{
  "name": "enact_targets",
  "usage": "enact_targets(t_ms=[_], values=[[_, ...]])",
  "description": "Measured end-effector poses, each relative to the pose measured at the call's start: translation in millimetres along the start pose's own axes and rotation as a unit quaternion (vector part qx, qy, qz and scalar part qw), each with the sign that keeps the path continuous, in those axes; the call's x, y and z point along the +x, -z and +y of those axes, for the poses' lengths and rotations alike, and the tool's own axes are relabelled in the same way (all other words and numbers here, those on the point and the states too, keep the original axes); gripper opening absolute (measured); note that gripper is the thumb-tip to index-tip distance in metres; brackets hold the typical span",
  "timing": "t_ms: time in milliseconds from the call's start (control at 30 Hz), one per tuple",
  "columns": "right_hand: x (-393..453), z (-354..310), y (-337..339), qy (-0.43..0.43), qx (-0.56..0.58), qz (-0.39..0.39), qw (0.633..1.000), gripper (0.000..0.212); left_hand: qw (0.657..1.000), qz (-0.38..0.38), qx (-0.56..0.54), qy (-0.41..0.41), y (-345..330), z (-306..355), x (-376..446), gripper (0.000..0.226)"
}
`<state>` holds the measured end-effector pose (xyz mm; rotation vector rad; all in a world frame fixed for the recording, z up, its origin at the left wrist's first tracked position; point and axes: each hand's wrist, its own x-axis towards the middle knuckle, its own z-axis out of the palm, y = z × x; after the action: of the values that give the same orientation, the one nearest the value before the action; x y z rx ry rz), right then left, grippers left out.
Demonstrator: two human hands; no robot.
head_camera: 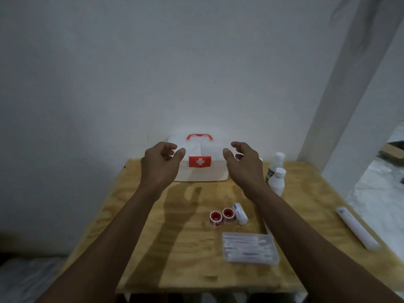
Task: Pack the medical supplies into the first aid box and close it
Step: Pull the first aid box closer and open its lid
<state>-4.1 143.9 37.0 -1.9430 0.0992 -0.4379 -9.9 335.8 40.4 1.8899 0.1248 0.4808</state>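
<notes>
Both arms reach forward, the left hand [160, 162] and right hand [242, 164] open with fingers curled, empty, flanking the closed first aid box [200, 171] at the table's [153, 248] far edge. Two white bottles [276, 173] stand by its right side. Toward the near right lie two tape rolls [222, 216], a small tube [240, 214], a clear swab packet [250, 248] and a long white tube [356, 228].
</notes>
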Motion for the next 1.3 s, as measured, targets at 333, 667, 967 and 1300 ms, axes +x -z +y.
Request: enact_targets(t_ms=[333,667,967,1300], values=[[42.2,8.0,-46.8,-0.067,-0.005,0.016,0.998,0.05,0.996,-0.053,0.041,0.062,-22.3,-32.3,62.6,0.058],[12.5,14.6,-36.3,-0.057,-0.014,0.001,0.998,0.051,0.996,-0.057,0.045,0.051,-19.5,-36.2,39.7,0.058],[-20.8,6.1,-21.1,-0.047,-0.038,0.005,0.998,0.053,0.996,-0.035,0.068,0.05,-14.7,-30.1,7.4,0.062],[-57.7,-29.0,-67.5,-0.318,0.25,0.152,0.902,0.063,0.977,-0.078,0.198,-0.016,-34.7,-16.6,36.0,0.064]])
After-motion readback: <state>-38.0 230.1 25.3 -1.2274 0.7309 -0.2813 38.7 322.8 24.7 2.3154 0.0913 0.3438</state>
